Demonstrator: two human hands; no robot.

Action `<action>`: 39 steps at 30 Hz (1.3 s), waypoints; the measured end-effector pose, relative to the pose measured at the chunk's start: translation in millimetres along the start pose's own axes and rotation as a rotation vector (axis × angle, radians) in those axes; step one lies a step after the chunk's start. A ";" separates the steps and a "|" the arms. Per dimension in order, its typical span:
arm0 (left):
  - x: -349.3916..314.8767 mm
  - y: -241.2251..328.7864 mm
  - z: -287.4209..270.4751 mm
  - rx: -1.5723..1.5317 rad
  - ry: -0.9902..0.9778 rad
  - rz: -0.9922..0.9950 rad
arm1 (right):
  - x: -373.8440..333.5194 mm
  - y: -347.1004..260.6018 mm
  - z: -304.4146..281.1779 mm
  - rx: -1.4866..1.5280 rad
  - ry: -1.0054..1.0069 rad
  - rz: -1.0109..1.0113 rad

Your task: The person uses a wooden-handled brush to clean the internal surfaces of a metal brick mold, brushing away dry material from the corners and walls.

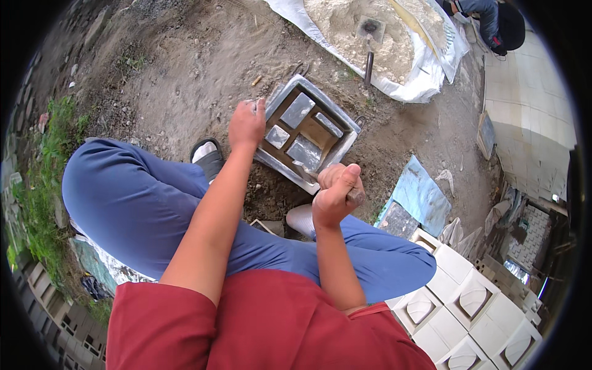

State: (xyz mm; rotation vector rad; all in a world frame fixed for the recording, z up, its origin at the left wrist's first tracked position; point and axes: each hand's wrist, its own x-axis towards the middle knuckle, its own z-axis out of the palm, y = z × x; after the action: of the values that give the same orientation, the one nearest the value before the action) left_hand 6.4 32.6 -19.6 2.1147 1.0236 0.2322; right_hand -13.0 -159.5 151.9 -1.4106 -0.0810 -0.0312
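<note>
A square grey mould (349, 137) with a raised rim stands on the dirt before me, several grey rectangular blocks (298, 110) set inside it. My left hand (247, 125) is closed against the mould's left side, its thumb along the wall; what its curled fingers hold is hidden. Over the mould's near right corner, my right hand (336, 192) is wrapped round a handled tool (356, 197). The round butt of its handle sticks out beside the thumb, and a narrow pale end seems to point into the mould.
A white sack (414, 92) heaped with pale powder lies at the far right, a square-bladed trowel (370, 61) resting on it. Blue sheeting (420, 196) lies to the right. Patterned white blocks (459, 302) are stacked at lower right. Part of another person (484, 21) shows at upper right.
</note>
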 end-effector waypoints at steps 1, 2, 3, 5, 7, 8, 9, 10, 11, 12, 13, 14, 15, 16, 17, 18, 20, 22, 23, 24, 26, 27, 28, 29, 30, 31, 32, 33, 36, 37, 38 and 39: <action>4.1 1.9 -2.0 -0.016 0.009 0.014 | 0.2 4.3 1.0 -0.001 -0.003 0.006; -1.6 7.3 -2.4 -0.037 -0.004 0.034 | -3.3 6.2 -1.5 -0.032 -0.022 -0.022; -1.1 11.5 0.9 -0.046 -0.011 0.042 | -0.5 13.8 -2.8 -0.055 -0.047 -0.063; -2.8 10.1 1.3 -0.026 -0.026 -0.079 | -4.3 33.4 -2.8 -0.149 -0.072 -0.046; -2.2 4.7 2.1 -0.006 -0.003 -0.045 | 1.3 26.7 6.3 -0.127 -0.026 0.047; -1.8 4.4 -1.1 0.013 0.020 -0.009 | 1.6 21.7 8.4 -0.091 0.005 0.035; 0.2 5.0 -3.1 0.019 0.023 -0.016 | 1.0 17.1 8.3 -0.054 0.035 0.023; 3.4 6.6 -4.4 0.011 0.017 -0.013 | -0.2 14.5 8.1 -0.035 -0.001 -0.024; -3.0 14.0 -3.3 -0.008 -0.011 -0.005 | -4.9 15.3 1.9 -0.051 0.009 -0.021; -3.0 13.5 -0.4 -0.010 -0.013 -0.004 | -5.3 24.9 -0.6 -0.108 -0.023 -0.064; -4.0 13.6 2.6 -0.015 -0.014 -0.049 | -6.4 32.6 -3.2 -0.165 -0.056 -0.108; -3.2 11.0 2.3 -0.015 -0.008 -0.100 | -6.1 32.3 5.3 -0.285 -0.054 -0.079; -3.2 8.7 1.9 -0.013 -0.002 -0.102 | -4.1 28.6 9.8 -0.281 -0.059 -0.078; -4.7 6.7 1.6 -0.020 0.012 -0.091 | -2.3 21.8 12.8 -0.262 -0.036 -0.043; -2.5 4.7 -0.2 -0.027 0.031 -0.078 | 0.5 13.7 20.2 -0.239 -0.015 -0.011; -1.3 6.4 -2.0 -0.027 0.039 -0.081 | -0.8 4.7 21.7 -0.244 0.026 -0.023; -4.5 12.5 -4.1 -0.048 0.032 -0.047 | -3.1 11.4 14.4 -0.252 -0.011 -0.041; -5.9 17.4 -0.8 -0.055 -0.002 -0.079 | -8.6 38.3 2.5 -0.340 -0.024 -0.076; -5.7 15.8 -4.0 -0.043 -0.020 -0.128 | -6.5 37.1 9.0 -0.424 -0.048 -0.076; -6.0 15.5 -5.4 -0.042 -0.014 -0.130 | -3.6 34.3 13.2 -0.412 -0.018 -0.035; -4.4 13.2 -9.8 -0.037 -0.013 -0.126 | -2.5 24.2 19.3 -0.311 0.017 0.006; -1.8 12.1 -9.7 -0.033 -0.002 -0.132 | -4.6 17.1 17.8 -0.221 0.021 0.005; 1.2 11.3 -9.2 -0.052 0.033 -0.093 | -4.4 15.1 20.3 -0.227 0.021 -0.026; -0.4 13.9 -4.7 -0.080 0.048 -0.047 | -4.8 17.6 16.9 -0.235 0.026 -0.026; -2.8 14.5 -2.4 -0.083 0.040 -0.046 | -5.7 24.6 12.0 -0.263 -0.028 -0.065; -5.6 14.7 -0.7 -0.074 0.033 -0.073 | -6.3 30.3 8.9 -0.292 -0.082 -0.104; -5.6 13.2 -1.9 -0.058 0.036 -0.103 | -4.9 32.1 19.0 -0.344 -0.051 -0.076; -5.3 12.5 -2.3 -0.056 0.038 -0.105 | -2.4 27.3 22.2 -0.342 -0.053 -0.074; -3.0 12.0 -4.0 -0.037 0.035 -0.132 | 2.2 17.7 26.1 -0.272 0.042 0.020; 2.8 12.1 -5.0 -0.035 0.041 -0.085 | 2.1 25.1 24.5 -0.277 0.002 -0.011; -0.9 12.5 -6.0 -0.035 0.032 -0.040 | -3.1 28.9 19.7 -0.294 -0.030 -0.037; 0.0 13.8 -1.5 -0.047 0.027 -0.033 | -0.3 35.9 15.9 -0.307 -0.065 -0.082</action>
State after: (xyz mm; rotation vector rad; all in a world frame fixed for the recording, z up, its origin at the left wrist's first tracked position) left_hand 13.9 28.1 -8.8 2.0556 1.0579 0.2676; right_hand -11.3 -138.0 118.9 -1.7148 -0.1940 -0.0680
